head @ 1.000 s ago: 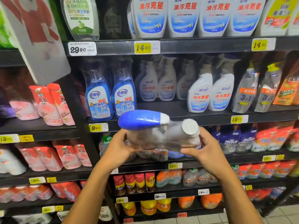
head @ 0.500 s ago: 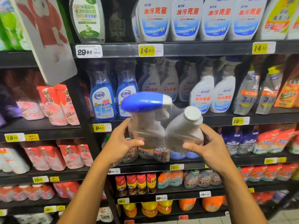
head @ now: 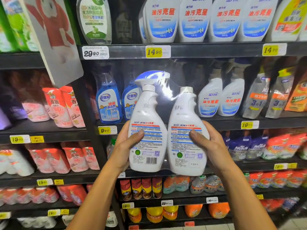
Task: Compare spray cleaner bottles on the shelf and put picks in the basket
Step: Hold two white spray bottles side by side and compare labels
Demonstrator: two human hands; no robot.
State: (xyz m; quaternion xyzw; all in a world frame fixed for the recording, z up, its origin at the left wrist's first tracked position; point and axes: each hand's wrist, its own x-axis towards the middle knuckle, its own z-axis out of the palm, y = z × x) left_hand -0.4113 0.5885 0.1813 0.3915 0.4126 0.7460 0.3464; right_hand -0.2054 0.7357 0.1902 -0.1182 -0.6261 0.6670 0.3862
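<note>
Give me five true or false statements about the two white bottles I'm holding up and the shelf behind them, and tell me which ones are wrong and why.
1. The left hand grips the bottle with the blue trigger sprayer. True.
2. The right hand grips a bottle with a plain white cap. True.
3. The two bottles are held lying flat, caps toward the camera. False: both stand upright with their printed back labels facing the camera.
4. The yellow price tag under the blue glass cleaner bottles reads 29.90. False: it reads 9.90.
5. A basket hangs from the right forearm. False: no basket is in view.
</note>
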